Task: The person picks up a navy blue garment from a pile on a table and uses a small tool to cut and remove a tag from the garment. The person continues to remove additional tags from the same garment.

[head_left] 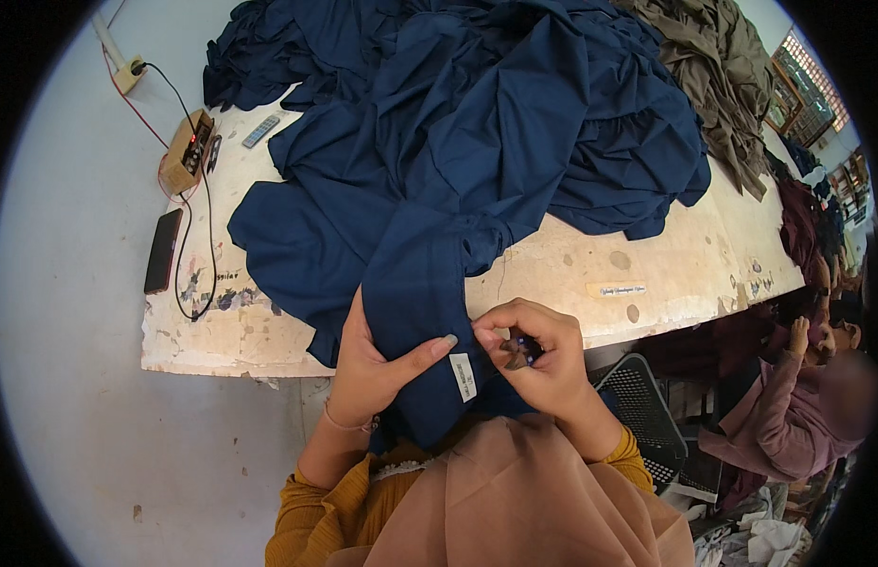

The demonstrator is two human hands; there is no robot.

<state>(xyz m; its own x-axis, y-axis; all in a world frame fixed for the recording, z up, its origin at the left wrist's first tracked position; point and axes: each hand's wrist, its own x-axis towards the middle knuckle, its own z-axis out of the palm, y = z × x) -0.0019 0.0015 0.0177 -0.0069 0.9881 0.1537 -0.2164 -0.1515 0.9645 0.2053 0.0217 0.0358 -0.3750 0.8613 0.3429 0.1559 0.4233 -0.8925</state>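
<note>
A navy blue cloth garment hangs over the table's front edge toward my body. My left hand grips it, the thumb lying on top and the fingers hidden beneath. Close to the thumb, a white label bearing print sits along the garment's side edge. In the curled fingers of my right hand is a small dark tool, perhaps thread snips; most of it is covered. The thumb and index finger of that hand are pinched at the garment's edge, and whether they hold a thread cannot be made out.
Navy garments heap over the worn table, with brown-olive cloth at the back right. On the left lie a phone, a remote control and a wired box. A co-worker sits right, beyond a black perforated chair.
</note>
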